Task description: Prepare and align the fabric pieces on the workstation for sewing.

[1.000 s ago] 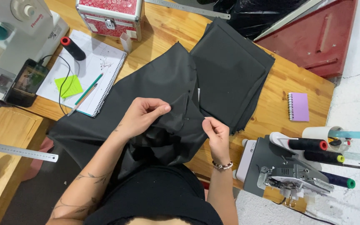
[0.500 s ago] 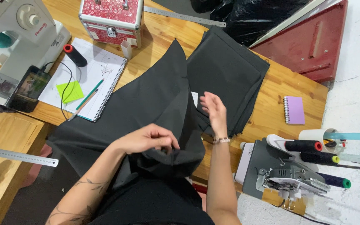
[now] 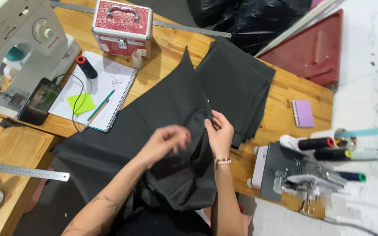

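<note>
A white sewing machine (image 3: 14,39) was set at the far left of the wooden surface (image 3: 285,94), with a dark phone (image 3: 39,101) leaned against its base. Just beside it, an open spiral notebook (image 3: 110,83) was laid flat, carrying a green sticky note (image 3: 80,103), a green pencil (image 3: 101,105) and a red-topped spool of black thread (image 3: 86,66). Behind the notebook, a red patterned case (image 3: 121,22) was placed. A small purple notepad (image 3: 303,113) was left near the right edge, and a steel ruler (image 3: 22,171) lay on the lower left bench.
</note>
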